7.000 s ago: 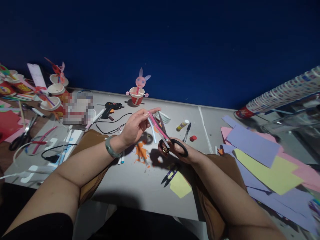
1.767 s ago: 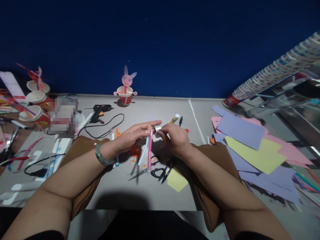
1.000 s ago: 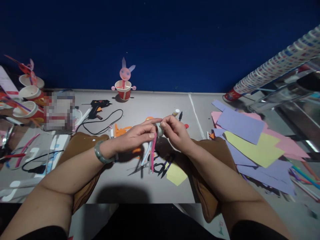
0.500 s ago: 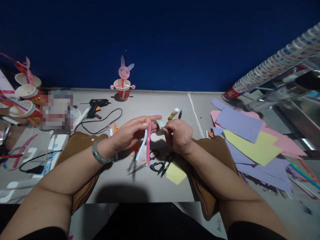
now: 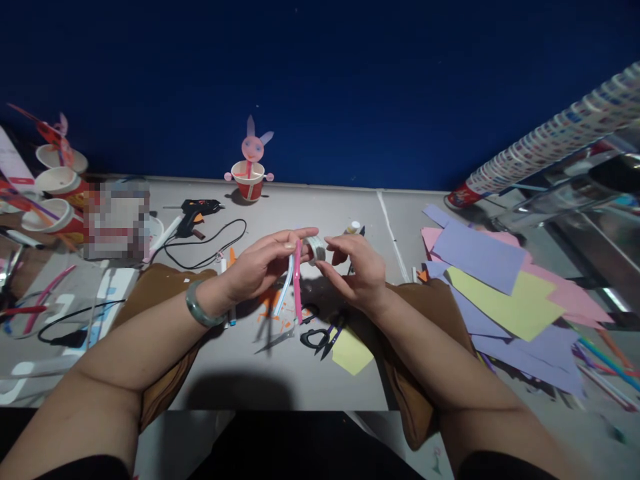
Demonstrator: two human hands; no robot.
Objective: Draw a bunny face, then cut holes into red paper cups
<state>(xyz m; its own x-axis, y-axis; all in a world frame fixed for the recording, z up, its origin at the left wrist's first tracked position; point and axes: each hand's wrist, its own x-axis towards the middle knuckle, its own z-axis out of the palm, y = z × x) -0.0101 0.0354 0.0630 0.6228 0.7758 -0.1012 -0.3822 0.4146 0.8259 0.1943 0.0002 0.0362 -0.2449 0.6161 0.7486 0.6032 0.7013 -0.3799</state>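
My left hand (image 5: 270, 262) is closed with a pink straw-like tube (image 5: 298, 287) and a pale blue-and-white one (image 5: 284, 288) hanging down from its fingers. Around its fingertips sits a small roll of tape (image 5: 316, 249), pale and translucent. My right hand (image 5: 357, 270) is just to the right of the roll, thumb and forefinger apart and not touching it. Under the hands lie black-handled scissors (image 5: 316, 339), small purple-and-black snips (image 5: 333, 337) and a yellow paper piece (image 5: 351, 353). A glue stick (image 5: 354, 228) stands partly hidden behind my right hand.
A rabbit-faced paper cup (image 5: 249, 181) stands at the back. A black glue gun (image 5: 194, 215) with its cord is on the left, near decorated cups (image 5: 60, 180). Coloured paper sheets (image 5: 480, 253) and a long stack of cups (image 5: 540, 140) occupy the right.
My right hand has opened and come away from the tape roll, which it was pinching at before. The left hand keeps its hold on the tubes, almost unmoved. The view has shifted slightly.
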